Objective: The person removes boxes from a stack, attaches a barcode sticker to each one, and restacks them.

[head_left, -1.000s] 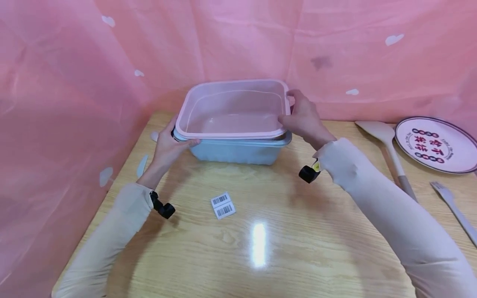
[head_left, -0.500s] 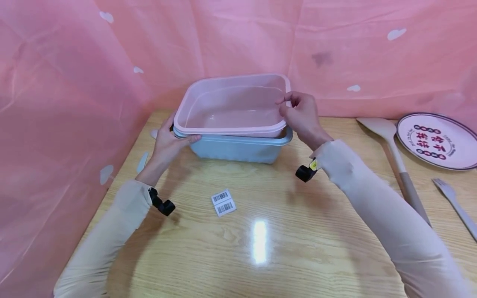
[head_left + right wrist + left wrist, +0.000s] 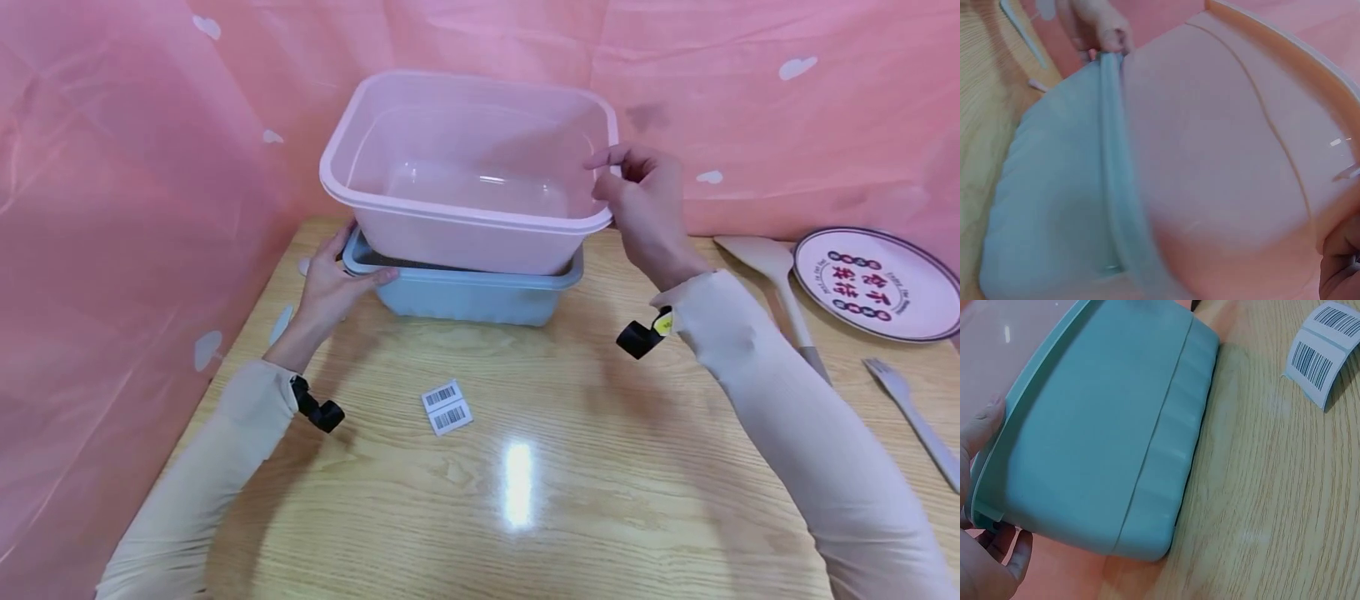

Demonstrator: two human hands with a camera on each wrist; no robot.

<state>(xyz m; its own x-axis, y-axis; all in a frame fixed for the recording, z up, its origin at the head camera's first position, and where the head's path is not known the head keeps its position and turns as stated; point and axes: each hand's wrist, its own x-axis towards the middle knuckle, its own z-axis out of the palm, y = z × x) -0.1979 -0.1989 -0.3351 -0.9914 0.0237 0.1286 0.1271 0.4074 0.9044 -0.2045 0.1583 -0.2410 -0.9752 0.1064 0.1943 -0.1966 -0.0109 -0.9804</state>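
Note:
A pink plastic basin is raised partway out of a blue basin that stands on the table by the back curtain. My right hand grips the pink basin's right rim, thumb and fingers about the edge. At the blue basin's left end, my left hand holds the rim, its thumb on top. The left wrist view shows that thumb over the blue rim and fingers curled beneath it. Part of the right hand shows at the edge of the right wrist view.
A barcode label lies on the wooden table. On the right are a spatula, a plate with red lettering and a fork. Pink curtain closes off the back and left.
The pink basin has risen out of the blue one, its left side lifting clear, with my right hand on its rim moving up and rightward. My left hand stays on the blue basin.

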